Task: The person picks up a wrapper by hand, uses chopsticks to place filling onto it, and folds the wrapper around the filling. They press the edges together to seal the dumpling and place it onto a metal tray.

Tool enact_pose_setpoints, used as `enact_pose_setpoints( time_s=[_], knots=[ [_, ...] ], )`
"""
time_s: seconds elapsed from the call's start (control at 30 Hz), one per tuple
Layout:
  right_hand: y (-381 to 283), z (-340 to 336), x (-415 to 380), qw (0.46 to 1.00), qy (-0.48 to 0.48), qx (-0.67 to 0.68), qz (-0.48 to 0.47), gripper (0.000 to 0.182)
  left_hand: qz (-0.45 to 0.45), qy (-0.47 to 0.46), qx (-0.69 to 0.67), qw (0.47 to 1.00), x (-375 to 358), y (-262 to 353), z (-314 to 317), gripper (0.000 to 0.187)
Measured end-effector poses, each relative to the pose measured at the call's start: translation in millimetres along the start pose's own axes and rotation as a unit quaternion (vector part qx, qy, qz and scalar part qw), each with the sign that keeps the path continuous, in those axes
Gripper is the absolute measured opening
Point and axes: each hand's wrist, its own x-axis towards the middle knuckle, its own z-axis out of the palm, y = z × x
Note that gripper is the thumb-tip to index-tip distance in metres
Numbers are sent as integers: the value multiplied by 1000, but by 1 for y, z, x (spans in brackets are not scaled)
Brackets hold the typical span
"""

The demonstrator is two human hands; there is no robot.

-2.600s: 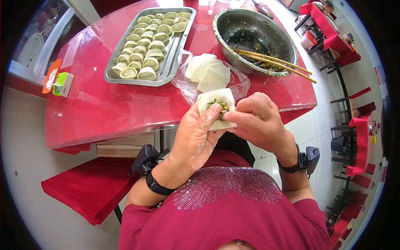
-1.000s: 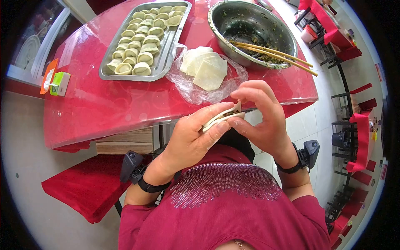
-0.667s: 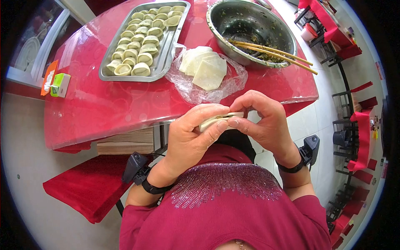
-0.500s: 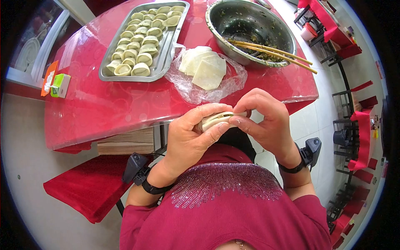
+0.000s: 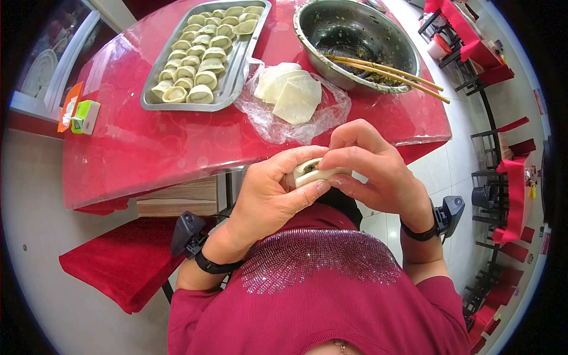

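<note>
A partly folded dumpling (image 5: 309, 175) is held between my two hands, just past the near edge of the table. Some dark filling shows through the gap in its wrapper. My left hand (image 5: 278, 177) cups it from the left, thumb along the near side. At its right end, my right hand (image 5: 373, 165) pinches the dough; the index finger covers part of the edge. Beyond my hands, a stack of square wrappers (image 5: 296, 100) lies on a crumpled plastic bag (image 5: 265, 125). Several folded dumplings (image 5: 201, 94) stand in rows on a metal tray (image 5: 236, 89).
A steel bowl (image 5: 307, 35) with filling remains stands at the back right, chopsticks (image 5: 402, 77) resting across its rim. A tissue pack (image 5: 86, 117) sits on the left of the red table (image 5: 160, 160). A red-covered seat (image 5: 118, 260) is at lower left.
My right hand has shifted its grip, its fingers now farther over the dumpling's top edge. The wrapper's gap faces up more, with more filling visible.
</note>
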Motion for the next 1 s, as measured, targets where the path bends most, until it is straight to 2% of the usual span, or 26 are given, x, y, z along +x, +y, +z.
enact_pose_setpoints(
  time_s=[0.1,0.17,0.27,0.33,0.37,0.43,0.5,0.57,0.6,0.67,0.73,0.8,0.87,1.0],
  knots=[
    [-3,0,0,1000,-15,-2,11,20,-4,0,51,999,-1,-2,-1,35],
    [-5,-1,0,1000,-24,-1,20,20,12,-6,-9,1000,-1,-3,0,32],
    [-6,-1,0,1000,-16,-3,11,19,13,4,-13,1000,-2,0,2,28],
    [-9,0,-2,993,64,33,98,18,30,7,-2,1000,-1,1,2,27],
    [-9,0,-3,993,65,33,97,18,46,9,9,999,-1,1,3,26],
    [-8,1,-5,981,76,84,157,17,71,21,16,997,-1,-3,5,24],
    [-8,0,-6,984,66,73,149,16,94,32,24,995,0,-9,4,22],
    [-7,1,-6,987,55,61,141,15,202,63,147,966,3,-15,2,19],
    [-10,1,-8,990,59,41,125,15,194,65,145,968,-1,-12,4,19],
    [-10,4,-8,992,66,17,102,15,222,94,251,938,-2,-9,4,17],
    [-11,6,-8,994,83,-4,71,14,234,101,260,931,-1,-9,4,16],
    [-15,6,-6,993,74,9,86,14,246,108,268,925,-1,-9,5,15],
    [-17,7,-4,993,65,21,100,14,237,119,222,938,-2,-8,7,13],
    [-7,15,7,996,73,-44,17,15,246,137,221,934,-2,-10,-1,13]
  ],
)
